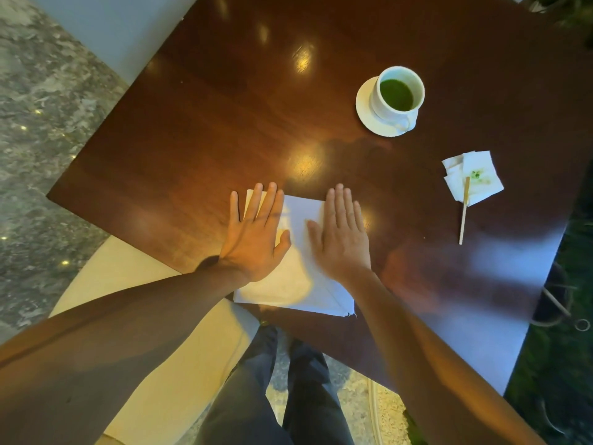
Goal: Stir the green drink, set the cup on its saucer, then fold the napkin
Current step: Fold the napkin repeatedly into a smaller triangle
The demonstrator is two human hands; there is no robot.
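A white napkin (296,277) lies flat at the near edge of the dark wooden table (224,123). My left hand (255,234) presses on its left part with fingers straight and spread. My right hand (341,234) lies flat on its right part, fingers straight and together. Far to the right, a white cup (398,93) of green drink stands on its white saucer (364,106). A thin wooden stirrer (464,211) rests partly on small white tissues (475,178) stained green, at the right.
A cream chair seat (144,284) sits below the table's near corner, with my dark trousers (288,396) beside it. Stone floor (41,123) spreads to the left. Dark greenery (561,364) borders the table's right edge.
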